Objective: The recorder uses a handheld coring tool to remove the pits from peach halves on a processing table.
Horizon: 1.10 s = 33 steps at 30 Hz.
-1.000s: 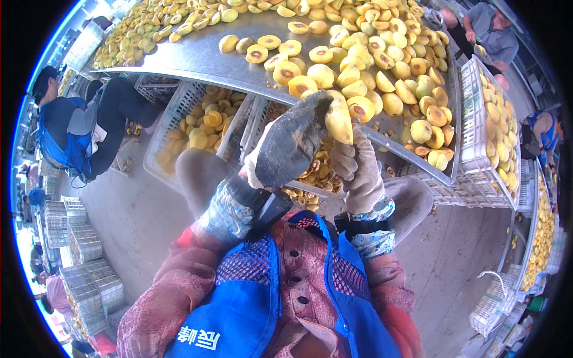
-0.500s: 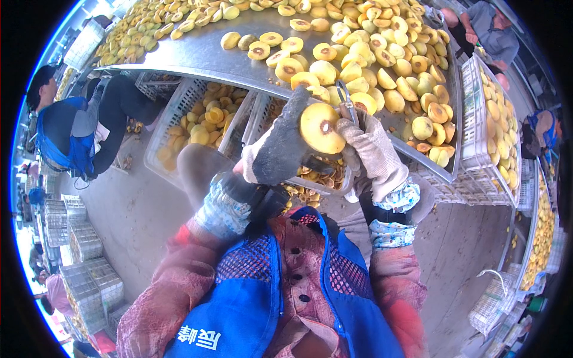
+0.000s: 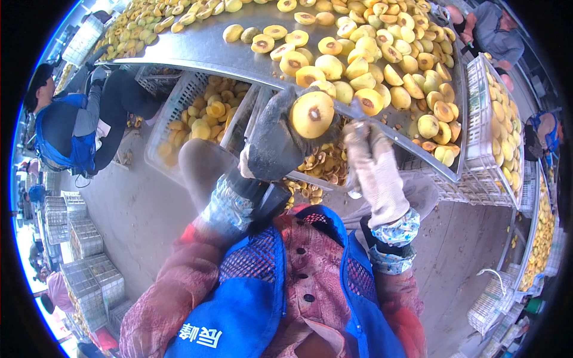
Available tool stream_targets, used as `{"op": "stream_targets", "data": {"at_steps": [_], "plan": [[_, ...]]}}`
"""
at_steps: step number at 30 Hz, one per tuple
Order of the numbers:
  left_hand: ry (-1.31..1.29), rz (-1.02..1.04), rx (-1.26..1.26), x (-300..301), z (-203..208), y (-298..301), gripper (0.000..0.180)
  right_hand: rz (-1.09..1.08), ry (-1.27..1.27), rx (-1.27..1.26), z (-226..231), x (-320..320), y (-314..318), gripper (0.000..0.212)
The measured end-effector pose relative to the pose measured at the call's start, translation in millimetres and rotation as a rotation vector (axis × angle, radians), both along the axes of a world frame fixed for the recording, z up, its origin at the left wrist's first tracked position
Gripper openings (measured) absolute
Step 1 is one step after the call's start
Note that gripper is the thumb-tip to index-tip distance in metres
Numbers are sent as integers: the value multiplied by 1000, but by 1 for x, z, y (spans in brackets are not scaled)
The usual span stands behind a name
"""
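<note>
In my left hand point(image 3: 270, 143), which wears a dark-coated glove, is a yellow peach half point(image 3: 312, 113), its cut face turned up with a small dark spot in the middle. My right hand point(image 3: 377, 170), in a pale, soiled knit glove, is closed around a small metal pitting tool point(image 3: 356, 110) just right of the peach. The tool's tip is blurred. Both hands are over the near edge of a metal table point(image 3: 239, 55), on which many halved peaches point(image 3: 358, 65) are heaped. Under my hands, a crate holds brown-yellow peach scraps point(image 3: 325, 162).
Left of my knees stands a white crate point(image 3: 161, 128) of peach halves. Another full crate point(image 3: 477, 119) is at the table's right end. A co-worker in a blue vest point(image 3: 62, 131) sits at the left, and a person in grey point(image 3: 498, 33) is at the far right. Stacked crates point(image 3: 92, 280) line the left.
My right hand and its tool have drawn slightly down and away from the peach half. My left hand has shifted a little left and up, keeping the peach half.
</note>
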<state>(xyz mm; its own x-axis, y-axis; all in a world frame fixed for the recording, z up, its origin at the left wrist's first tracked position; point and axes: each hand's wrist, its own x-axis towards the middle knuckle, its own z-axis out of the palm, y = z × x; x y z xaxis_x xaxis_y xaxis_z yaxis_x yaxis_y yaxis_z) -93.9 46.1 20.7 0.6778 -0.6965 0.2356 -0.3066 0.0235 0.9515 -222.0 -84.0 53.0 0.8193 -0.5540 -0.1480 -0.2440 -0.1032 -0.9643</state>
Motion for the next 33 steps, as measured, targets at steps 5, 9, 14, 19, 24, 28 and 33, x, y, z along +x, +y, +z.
{"op": "stream_targets", "data": {"at_steps": [5,9,14,19,24,28,33], "plan": [[-335,140,-110,6,-37,-3,72,248,104,-360,-44,7,7,28],[-127,72,-178,7,-45,0,66,293,166,-450,-39,17,14,27],[-30,6,-227,8,-41,3,61,309,161,-415,-47,24,17,30],[6,-8,-223,8,-46,6,68,384,233,-357,-43,29,22,35],[29,-50,-199,11,-49,13,65,466,274,-375,-27,28,18,35],[-137,-42,-82,16,-55,20,62,577,258,-379,-36,30,10,39],[-291,-107,-29,21,-56,26,68,717,513,-611,-45,32,1,45]]}}
